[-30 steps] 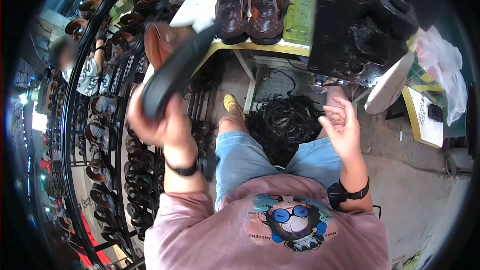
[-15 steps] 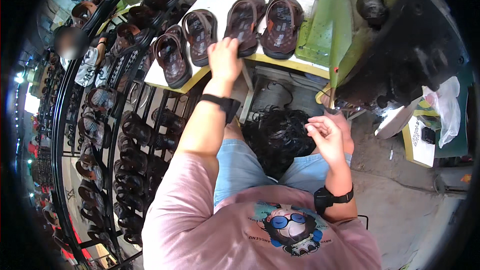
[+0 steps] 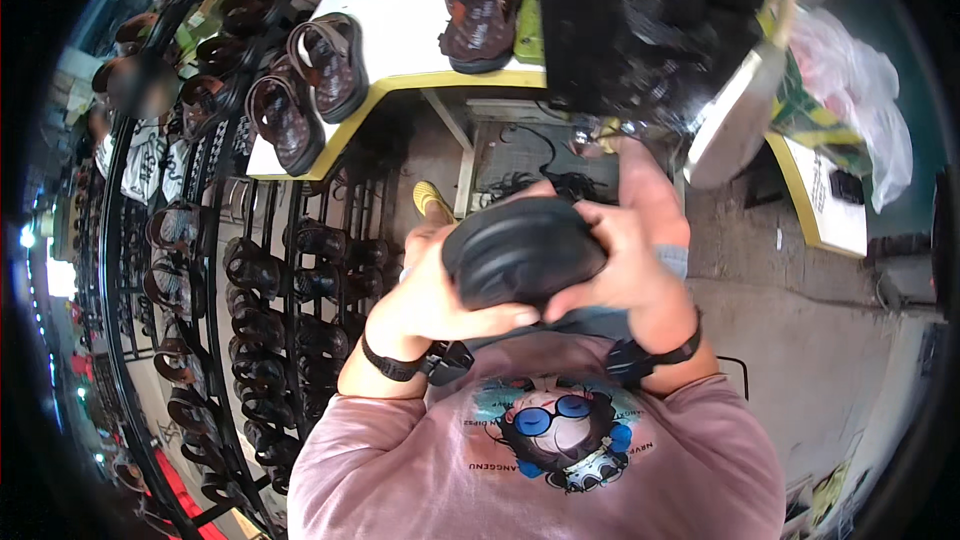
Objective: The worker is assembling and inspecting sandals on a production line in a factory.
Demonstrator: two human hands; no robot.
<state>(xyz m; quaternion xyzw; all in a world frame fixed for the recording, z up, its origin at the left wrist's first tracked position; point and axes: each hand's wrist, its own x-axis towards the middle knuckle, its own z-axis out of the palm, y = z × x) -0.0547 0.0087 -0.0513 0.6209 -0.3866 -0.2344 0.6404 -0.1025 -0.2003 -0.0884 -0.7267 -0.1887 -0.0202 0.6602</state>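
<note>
In front of my lap I hold a sandal [image 3: 520, 252], its black rounded sole turned up toward me. My left hand [image 3: 425, 285] grips its left side, with the thumb along the near edge. My right hand [image 3: 625, 260] wraps round the other side, its thumb near the left one. The strap side is hidden. Beyond my hands, a brown strapped sandal [image 3: 483, 10] stands on the white tabletop [image 3: 400, 10] with a yellow edge. At the tabletop's left end stand two more brown sandals, one farther right [image 3: 328, 65] and one at the edge [image 3: 285, 120].
A tall black rack [image 3: 118, 290] with many sandals runs along my left. A dark, stained machine part [image 3: 660, 30] juts in at the upper right, near a clear plastic bag [image 3: 840, 80]. Black strips [image 3: 540, 180] lie below the table. Another person [image 3: 150, 160] is behind the rack.
One sandal has left the tabletop and is now in both my hands over my lap. My left hand has drawn back from the table; my right has closed on it. The view has shifted.
</note>
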